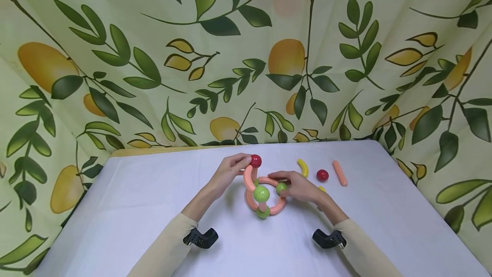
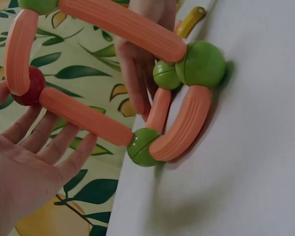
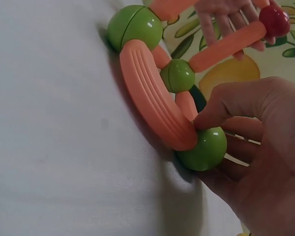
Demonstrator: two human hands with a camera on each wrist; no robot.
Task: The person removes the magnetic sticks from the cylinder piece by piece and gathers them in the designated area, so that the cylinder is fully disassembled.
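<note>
A toy frame of salmon-coloured rods and green balls stands on the table, its curved rods [image 1: 250, 202] making a ring at the bottom. From the ring rises an upper part with a raised green ball [image 1: 261, 193] and a red ball [image 1: 256, 160] at the top. My left hand [image 1: 229, 172] holds the red ball at thumb and fingertips, its other fingers spread below a rod [image 2: 88, 117]. On the ring's right side my right hand [image 3: 268, 142] pinches a green ball [image 3: 206, 149], the thumb against the rod joint.
Right of the right hand lie a yellow curved piece [image 1: 303, 167], a loose red ball [image 1: 322, 175] and a straight salmon rod [image 1: 340, 173]. Another yellow piece [image 1: 322, 189] is partly hidden by the right wrist. A leaf-patterned curtain [image 1: 246, 76] hangs behind the white table [image 1: 153, 200].
</note>
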